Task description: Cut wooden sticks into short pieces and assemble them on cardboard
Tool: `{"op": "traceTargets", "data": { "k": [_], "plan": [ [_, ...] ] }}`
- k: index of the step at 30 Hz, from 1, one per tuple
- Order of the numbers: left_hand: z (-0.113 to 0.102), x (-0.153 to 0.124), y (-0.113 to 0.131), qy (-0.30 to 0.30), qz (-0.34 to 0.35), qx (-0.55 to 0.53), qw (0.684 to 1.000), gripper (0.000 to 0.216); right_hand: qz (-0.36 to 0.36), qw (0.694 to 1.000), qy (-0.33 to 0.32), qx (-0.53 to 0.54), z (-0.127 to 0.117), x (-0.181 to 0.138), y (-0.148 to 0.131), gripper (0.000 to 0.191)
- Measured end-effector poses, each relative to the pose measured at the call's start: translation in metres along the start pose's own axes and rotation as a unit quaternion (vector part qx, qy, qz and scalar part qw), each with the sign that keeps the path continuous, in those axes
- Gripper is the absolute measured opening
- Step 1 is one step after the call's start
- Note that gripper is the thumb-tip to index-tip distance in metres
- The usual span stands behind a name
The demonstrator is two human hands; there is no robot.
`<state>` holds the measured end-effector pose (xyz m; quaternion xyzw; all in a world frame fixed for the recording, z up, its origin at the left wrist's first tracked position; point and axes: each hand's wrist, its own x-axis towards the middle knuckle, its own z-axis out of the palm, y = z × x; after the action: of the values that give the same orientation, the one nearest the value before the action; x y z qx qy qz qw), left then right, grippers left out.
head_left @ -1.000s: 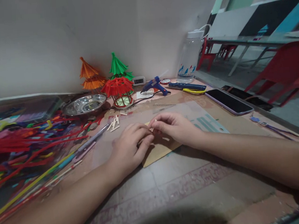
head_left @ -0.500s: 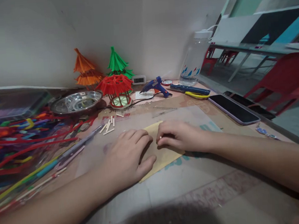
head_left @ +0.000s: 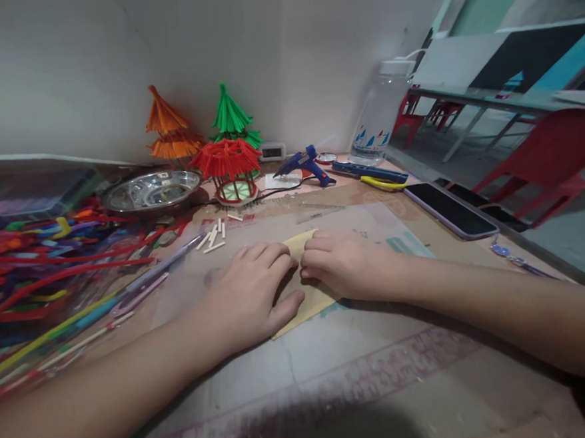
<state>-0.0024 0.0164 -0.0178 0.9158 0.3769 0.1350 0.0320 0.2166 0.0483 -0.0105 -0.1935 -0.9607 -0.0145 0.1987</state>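
On the near part of the tabletop (head_left: 394, 379), both forearms reach in towards a tan card piece (head_left: 306, 306) lying flat. The left hand (head_left: 250, 295) rests palm down on the card's left half, fingers spread loosely and the thumb stretched along its lower edge, closed around nothing. The right hand (head_left: 346, 263) sits just beside it on the card's right half, knuckles up and fingers curled under. I cannot tell whether those fingertips pinch anything, because the knuckles hide them. The two hands nearly meet at the fingertips over the middle of the card, so only its far corner and near edge show.

Under the card lies a larger cardboard sheet (head_left: 373, 223). Left of the left hand, a purple pen (head_left: 163, 267) lies slantwise, and beyond that is a heap of coloured pipe cleaners (head_left: 36, 277). Just past the fingers, a few short white sticks (head_left: 214, 236) are scattered, and a clear set square (head_left: 317, 212) lies to their right.

Further back stand a metal dish (head_left: 153, 191), a red pavilion model (head_left: 228, 173), a blue glue gun (head_left: 301, 165) and yellow-handled pliers (head_left: 383, 181). A phone (head_left: 449, 209) lies off to the right. Against the wall are an orange model (head_left: 169, 131), a green model (head_left: 230, 116) and a water bottle (head_left: 378, 119).
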Motion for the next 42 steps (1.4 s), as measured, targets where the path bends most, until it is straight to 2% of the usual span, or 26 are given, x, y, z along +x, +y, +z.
{"op": "traceTargets", "data": {
  "k": [6,11,14,25,29,33,37,42],
  "plan": [
    [0.001,-0.001,0.000,0.006,0.004,0.009,1.000,0.029,0.076,0.994,-0.011,0.072,-0.012,-0.004,-0.002,0.023],
    [0.001,-0.001,0.000,0.009,0.009,0.012,1.000,0.029,0.049,0.994,-0.040,0.094,-0.014,-0.011,-0.003,0.022],
    [0.001,-0.001,0.000,0.002,0.004,0.018,1.000,0.029,0.035,0.997,-0.007,0.070,-0.009,-0.010,0.001,0.024],
    [0.001,0.000,0.001,-0.003,-0.004,0.021,1.000,0.030,0.067,0.994,-0.009,0.081,-0.007,-0.006,-0.005,0.020],
    [0.001,0.001,0.001,-0.008,-0.005,0.015,1.000,0.028,0.036,0.996,0.006,0.083,-0.003,-0.005,-0.003,0.023],
    [0.002,0.000,0.001,-0.005,-0.008,0.016,1.000,0.030,0.052,0.995,0.005,0.080,-0.003,-0.004,-0.002,0.021],
    [0.002,-0.001,0.000,-0.002,-0.004,0.009,1.000,0.028,0.031,0.995,0.009,0.097,-0.004,-0.004,-0.004,0.021],
    [0.001,0.000,0.001,-0.002,-0.004,0.008,1.000,0.028,0.065,0.992,-0.011,0.108,-0.005,-0.004,-0.003,0.019]
  ]
}}
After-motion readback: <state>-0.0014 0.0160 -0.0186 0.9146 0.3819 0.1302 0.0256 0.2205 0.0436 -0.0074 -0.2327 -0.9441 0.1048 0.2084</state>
